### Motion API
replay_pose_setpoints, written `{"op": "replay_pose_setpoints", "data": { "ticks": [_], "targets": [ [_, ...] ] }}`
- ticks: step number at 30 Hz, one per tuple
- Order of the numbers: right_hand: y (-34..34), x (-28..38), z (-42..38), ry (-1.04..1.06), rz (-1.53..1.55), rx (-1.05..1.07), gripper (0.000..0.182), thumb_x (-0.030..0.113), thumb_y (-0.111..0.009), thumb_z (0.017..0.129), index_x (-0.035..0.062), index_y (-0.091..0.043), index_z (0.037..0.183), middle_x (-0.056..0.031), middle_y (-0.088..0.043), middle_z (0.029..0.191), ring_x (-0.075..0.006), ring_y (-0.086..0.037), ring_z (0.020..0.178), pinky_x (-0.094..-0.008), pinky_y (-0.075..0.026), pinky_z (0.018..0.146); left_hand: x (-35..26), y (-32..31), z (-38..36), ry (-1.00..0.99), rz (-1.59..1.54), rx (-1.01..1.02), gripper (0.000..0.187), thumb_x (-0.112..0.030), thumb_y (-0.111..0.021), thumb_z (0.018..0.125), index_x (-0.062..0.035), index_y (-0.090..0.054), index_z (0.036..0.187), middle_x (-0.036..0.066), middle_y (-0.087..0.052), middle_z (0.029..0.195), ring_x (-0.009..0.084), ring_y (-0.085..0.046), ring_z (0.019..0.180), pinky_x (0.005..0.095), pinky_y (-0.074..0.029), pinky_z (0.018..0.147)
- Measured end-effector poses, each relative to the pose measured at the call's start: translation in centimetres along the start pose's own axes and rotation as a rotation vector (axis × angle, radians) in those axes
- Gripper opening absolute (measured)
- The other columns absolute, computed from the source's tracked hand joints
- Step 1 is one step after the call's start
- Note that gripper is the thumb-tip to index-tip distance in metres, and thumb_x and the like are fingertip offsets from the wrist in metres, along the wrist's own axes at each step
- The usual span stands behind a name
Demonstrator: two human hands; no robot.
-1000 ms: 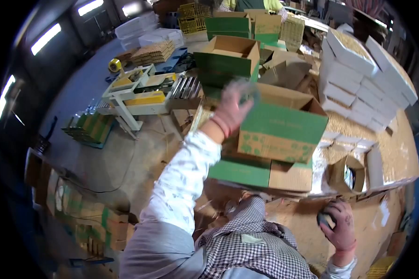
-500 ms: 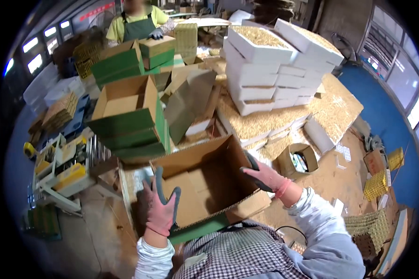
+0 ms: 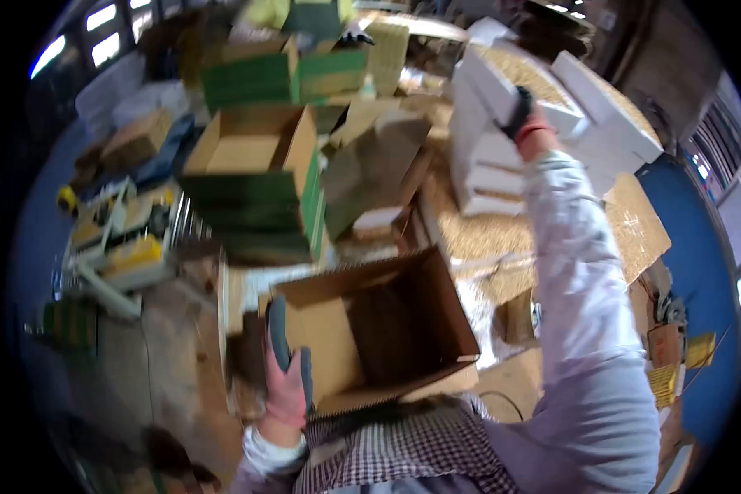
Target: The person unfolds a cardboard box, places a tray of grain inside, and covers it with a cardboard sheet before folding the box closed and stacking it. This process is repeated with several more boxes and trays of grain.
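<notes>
An open cardboard box stands in front of me, its inside bare brown cardboard. My left hand, in a pink and dark grey glove, grips the box at its left wall, with the thumb on the inner side. Stretched far forward, my right hand is at the front of the top white foam tray on a stack. That tray is filled with straw-coloured, grain-like material. Motion blurs the right hand's fingers, so I cannot make out whether they hold the tray's edge.
Left of centre stand stacked green-and-brown boxes, with loose cardboard flaps beside them. Another person in a dark apron stands behind more green boxes. A roller conveyor lies at the left. Straw-coloured material spreads below the foam stack.
My right hand has left the box's right side and moved forward and up to the foam trays. My left hand stays at the box's left wall. The view has shifted and blurred.
</notes>
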State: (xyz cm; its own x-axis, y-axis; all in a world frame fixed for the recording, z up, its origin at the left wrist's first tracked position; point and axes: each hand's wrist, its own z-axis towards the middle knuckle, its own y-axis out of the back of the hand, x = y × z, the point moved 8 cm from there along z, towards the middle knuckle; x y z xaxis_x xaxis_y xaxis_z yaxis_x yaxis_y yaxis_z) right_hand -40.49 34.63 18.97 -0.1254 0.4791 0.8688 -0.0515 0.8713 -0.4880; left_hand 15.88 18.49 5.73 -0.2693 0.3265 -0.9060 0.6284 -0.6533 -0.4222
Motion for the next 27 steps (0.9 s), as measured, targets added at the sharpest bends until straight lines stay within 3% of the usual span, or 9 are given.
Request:
{"op": "replay_pose_setpoints", "data": {
  "ticks": [3,5,10,15,16,19,21,23,27],
  "targets": [
    [0.4,2.8,-13.2,0.044,0.023,0.153,0.038,0.034,-0.058,0.079,0.0102,-0.052,0.108,-0.0092,-0.056,0.091,-0.0299,-0.056,0.085,-0.0513,-0.048,0.075,0.2,0.3,1.3,-0.032,-0.085,-0.01,0.067,0.007,-0.047,0.078,-0.011,-0.026,0.139,0.008,-0.037,0.133,0.0199,-0.041,0.118,0.0317,-0.038,0.096],
    [4.2,3.5,-12.9,-0.012,-0.231,0.788,0.031,0.031,-0.052,0.083,0.0133,-0.052,0.109,-0.0087,-0.056,0.099,-0.0305,-0.055,0.092,-0.05,-0.048,0.076,0.8,-0.8,2.9,-0.028,-0.204,0.017,0.064,0.008,-0.047,0.079,-0.0098,-0.028,0.137,0.007,-0.039,0.131,0.0181,-0.043,0.115,0.0305,-0.039,0.094],
    [9.4,0.9,-24.5,-0.117,-0.126,0.383,0.029,0.033,-0.05,0.085,0.0145,-0.056,0.106,-0.0072,-0.057,0.105,-0.0299,-0.055,0.097,-0.0533,-0.049,0.071,0.4,-2.6,5.0,-0.095,-0.003,0.033,0.056,0.002,-0.044,0.084,-0.0074,-0.029,0.137,0.006,-0.029,0.139,0.0152,-0.028,0.127,0.0256,-0.023,0.103],
    [14.4,-1.0,-25.3,-0.009,-0.04,0.816,0.012,0.017,-0.048,0.087,0.0086,-0.056,0.088,-0.0007,-0.056,0.092,-0.0122,-0.054,0.083,-0.0284,-0.044,0.08,1.9,-1.5,4.9,-0.207,-0.172,0.084,0.048,-0.013,-0.042,0.092,-0.0055,-0.026,0.137,0.007,-0.029,0.139,0.0172,-0.028,0.127,0.0279,-0.021,0.105],
    [16.5,-1.1,-24.5,-0.029,-0.193,0.553,0.012,0.018,-0.049,0.087,0.0087,-0.052,0.08,0.0004,-0.053,0.084,-0.0117,-0.051,0.077,-0.0271,-0.042,0.078,1.7,-1.8,4.7,-0.227,-0.194,0.14,0.048,-0.017,-0.04,0.094,-0.0045,-0.025,0.137,0.006,-0.032,0.137,0.0165,-0.032,0.124,0.0282,-0.023,0.105],
    [10.2,-1.1,-29.9,-0.116,-0.43,0.955,0.015,0.018,-0.052,0.085,0.004,-0.055,0.087,-0.0096,-0.06,0.092,-0.0185,-0.056,0.087,-0.0332,-0.041,0.087,5.2,-1.1,5.0,-0.098,-0.458,0.149,0.048,-0.028,-0.037,0.096,-0.0038,-0.026,0.136,0.006,-0.037,0.134,0.0156,-0.037,0.12,0.0284,-0.027,0.102],
    [7.5,-2.6,-31.9,-0.127,-0.583,0.764,0.024,0.022,-0.058,0.083,-0.0006,-0.055,0.09,-0.006,-0.058,0.086,-0.0142,-0.058,0.083,-0.0258,-0.046,0.076,3.8,-0.6,3.9,-0.244,-0.243,0.08,0.047,-0.029,-0.037,0.096,-0.0043,-0.029,0.135,0.004,-0.04,0.131,0.0147,-0.038,0.118,0.0279,-0.029,0.101],
    [5.3,-5.9,-34.0,-0.488,-0.903,0.658,0.022,0.019,-0.06,0.082,-0.0001,-0.055,0.092,-0.0021,-0.057,0.084,-0.0105,-0.057,0.077,-0.0239,-0.046,0.069,4.6,0.7,4.7,0.013,-0.382,0.059,0.054,-0.022,-0.04,0.096,-0.0104,-0.014,0.142,0.006,-0.034,0.133,0.0134,-0.039,0.115,0.0241,-0.032,0.096],
    [7.1,-7.7,-31.3,-0.476,-1.44,0.899,0.029,0.017,-0.063,0.079,-0.0011,-0.052,0.1,-0.0025,-0.057,0.075,-0.0072,-0.051,0.07,-0.0244,-0.042,0.059,1.9,4.4,5.3,0.239,-0.325,-0.037,0.042,-0.019,-0.042,0.093,-0.0026,-0.035,0.132,0.006,-0.043,0.126,0.0146,-0.04,0.114,0.0249,-0.031,0.097]
  ]
}}
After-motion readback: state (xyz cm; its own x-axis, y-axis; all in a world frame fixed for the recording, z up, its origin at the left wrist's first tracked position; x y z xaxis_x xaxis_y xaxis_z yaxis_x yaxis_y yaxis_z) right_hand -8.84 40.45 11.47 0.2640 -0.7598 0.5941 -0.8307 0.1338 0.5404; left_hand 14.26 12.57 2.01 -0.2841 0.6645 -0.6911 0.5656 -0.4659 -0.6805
